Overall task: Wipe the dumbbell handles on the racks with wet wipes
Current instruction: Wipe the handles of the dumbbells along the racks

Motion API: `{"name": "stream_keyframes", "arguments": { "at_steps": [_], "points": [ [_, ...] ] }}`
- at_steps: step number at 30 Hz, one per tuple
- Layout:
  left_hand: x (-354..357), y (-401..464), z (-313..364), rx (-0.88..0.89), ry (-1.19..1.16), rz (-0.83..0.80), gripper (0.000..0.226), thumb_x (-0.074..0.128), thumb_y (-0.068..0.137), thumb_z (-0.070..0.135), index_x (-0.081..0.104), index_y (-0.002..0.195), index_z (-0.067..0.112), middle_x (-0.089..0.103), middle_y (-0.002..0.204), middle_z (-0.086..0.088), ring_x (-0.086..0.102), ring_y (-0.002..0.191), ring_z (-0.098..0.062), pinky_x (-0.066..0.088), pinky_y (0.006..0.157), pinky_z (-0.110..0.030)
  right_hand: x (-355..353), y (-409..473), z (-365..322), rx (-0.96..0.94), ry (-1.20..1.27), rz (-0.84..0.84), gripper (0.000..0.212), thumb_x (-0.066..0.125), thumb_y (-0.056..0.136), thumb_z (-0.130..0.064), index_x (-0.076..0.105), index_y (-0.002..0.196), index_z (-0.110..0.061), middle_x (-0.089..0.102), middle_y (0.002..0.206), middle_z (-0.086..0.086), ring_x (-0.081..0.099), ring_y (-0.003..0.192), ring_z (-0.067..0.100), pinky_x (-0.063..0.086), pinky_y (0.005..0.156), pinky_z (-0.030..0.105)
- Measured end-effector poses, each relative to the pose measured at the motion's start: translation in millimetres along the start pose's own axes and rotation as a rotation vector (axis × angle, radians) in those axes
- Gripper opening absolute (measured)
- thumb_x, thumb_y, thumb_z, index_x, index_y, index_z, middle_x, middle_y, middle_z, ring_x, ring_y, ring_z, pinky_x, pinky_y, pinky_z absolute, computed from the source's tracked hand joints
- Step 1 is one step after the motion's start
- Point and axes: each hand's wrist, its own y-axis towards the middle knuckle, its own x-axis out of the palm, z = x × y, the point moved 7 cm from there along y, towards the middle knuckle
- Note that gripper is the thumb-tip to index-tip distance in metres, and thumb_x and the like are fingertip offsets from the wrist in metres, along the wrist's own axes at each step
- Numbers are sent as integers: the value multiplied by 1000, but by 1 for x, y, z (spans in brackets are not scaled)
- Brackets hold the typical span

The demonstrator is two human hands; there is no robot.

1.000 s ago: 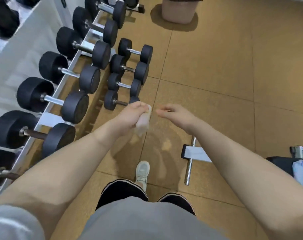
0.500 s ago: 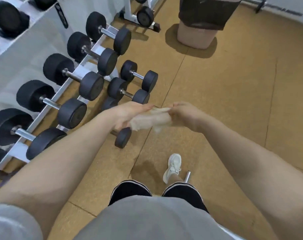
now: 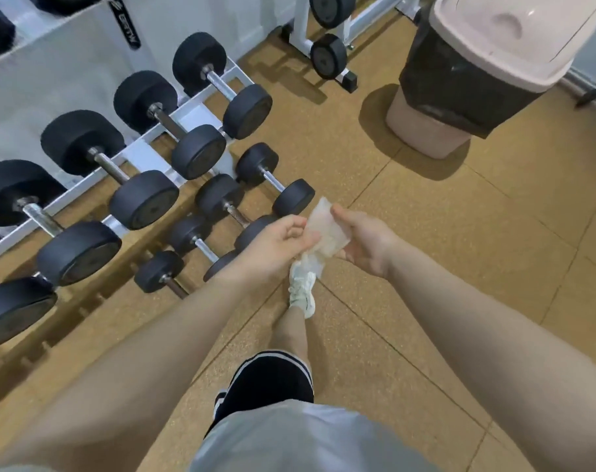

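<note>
A crumpled white wet wipe (image 3: 324, 233) is held between both hands above the floor. My left hand (image 3: 276, 243) pinches its left edge and my right hand (image 3: 364, 238) holds its right side with the thumb on top. To the left, black dumbbells with metal handles lie across a white rack (image 3: 187, 112); one such handle (image 3: 168, 122) sits in the upper rows. Several smaller dumbbells (image 3: 274, 180) lie on the floor beside the rack, just left of my left hand, which is apart from them.
A pink swing-lid bin (image 3: 487, 63) with a black liner stands at the upper right. A white weight-plate stand (image 3: 327, 52) is at the top centre. My white shoe (image 3: 301, 291) is on the tan tiled floor under the hands.
My right hand has taken hold of the wipe that my left hand carried alone. The view has moved forward along the rack toward the bin, and a foot has stepped ahead.
</note>
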Motion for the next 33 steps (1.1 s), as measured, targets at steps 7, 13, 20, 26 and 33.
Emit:
{"name": "stream_keyframes", "arguments": {
  "at_steps": [7, 13, 20, 26, 33],
  "points": [
    [-57, 144, 33, -35, 253, 206, 14, 65, 85, 17, 59, 95, 10, 61, 71, 9, 53, 60, 6, 39, 59, -7, -45, 136, -96, -87, -422, 66, 22, 53, 86, 4, 53, 101, -11, 56, 90, 7, 56, 79, 20, 48, 73, 34],
    [-93, 247, 31, -214, -50, 363, 31, 65, 85, 24, 57, 98, -3, 55, 80, -9, 47, 73, -16, 36, 68, -30, -51, 209, -181, -690, -1161, 119, 16, 57, 87, -15, 65, 99, -8, 59, 98, 8, 56, 83, 22, 35, 66, 21],
    [-105, 331, -11, -339, -410, 405, 16, 50, 94, 26, 64, 90, 19, 69, 94, -3, 66, 87, -14, 52, 85, -30, -62, 308, -161, -490, -1022, -265, 61, 68, 79, -32, 46, 132, -10, 54, 127, -6, 49, 110, -4, 35, 89, 4],
    [-117, 403, -71, -338, -438, 478, 22, 47, 94, 37, 64, 103, 27, 68, 106, 5, 59, 103, -6, 43, 94, -24, -92, 427, -145, -355, -1039, -182, 22, 56, 92, -17, 61, 113, -16, 62, 97, -10, 57, 84, 1, 37, 69, 0],
    [-149, 481, -213, -395, -273, 641, 16, 42, 96, 35, 56, 102, 30, 65, 104, 9, 60, 102, -10, 40, 102, -34, -150, 586, -85, 8, -744, 55, 13, 41, 98, -20, 51, 92, -15, 56, 85, 3, 53, 80, 18, 44, 68, 26]
  ]
}}
